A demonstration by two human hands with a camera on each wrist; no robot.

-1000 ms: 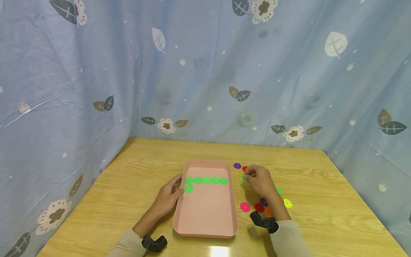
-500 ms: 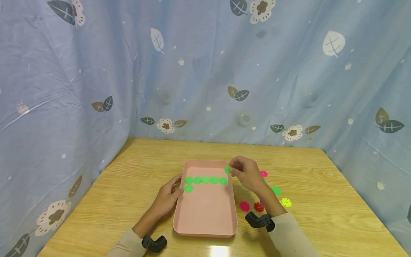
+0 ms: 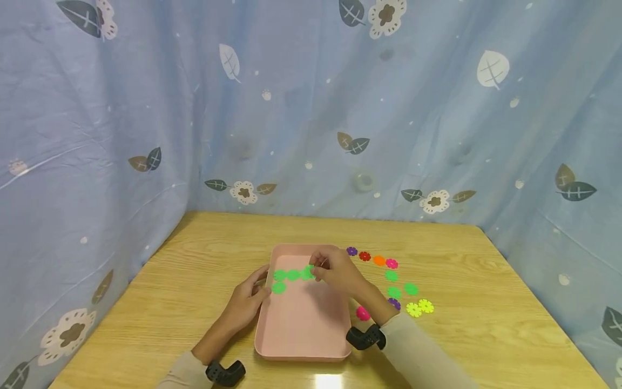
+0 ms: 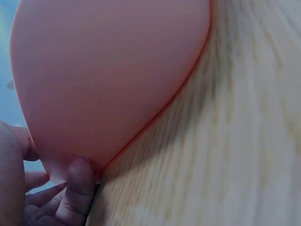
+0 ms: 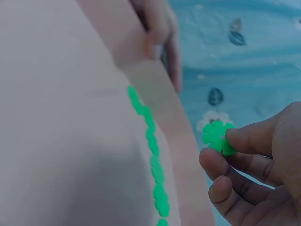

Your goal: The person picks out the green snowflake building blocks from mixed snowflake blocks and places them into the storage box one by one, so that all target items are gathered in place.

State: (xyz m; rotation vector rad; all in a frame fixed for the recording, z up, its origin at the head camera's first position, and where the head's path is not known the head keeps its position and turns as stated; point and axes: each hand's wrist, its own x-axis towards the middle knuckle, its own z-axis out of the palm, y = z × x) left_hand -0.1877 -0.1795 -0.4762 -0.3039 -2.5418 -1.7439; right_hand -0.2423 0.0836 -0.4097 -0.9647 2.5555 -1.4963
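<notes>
A shallow pink tray (image 3: 303, 340) lies on the wooden table. At its left wall my left hand (image 3: 247, 299) holds the side, the thumb (image 4: 81, 176) against the outer wall and the index finger up by the rim. Over the tray, my right hand (image 3: 335, 270) pinches a green flower-shaped disc (image 5: 215, 135) between thumb and fingers, a little above the row. Inside the tray runs a row of green flower discs (image 3: 293, 275), its right end hidden by the hand. Below the row's left end sits another green disc (image 3: 279, 288).
Right of the tray lie loose flower discs: purple (image 3: 352, 251), red (image 3: 364, 256), orange (image 3: 379, 261), pink (image 3: 391, 263), several green (image 3: 411, 289), and two yellow (image 3: 425, 306). A patterned blue curtain (image 3: 291, 108) hangs behind the table (image 3: 466, 302).
My right hand has picked up a green flower disc from right of the tray and carried it left over the tray. The left hand stays at the tray's side.
</notes>
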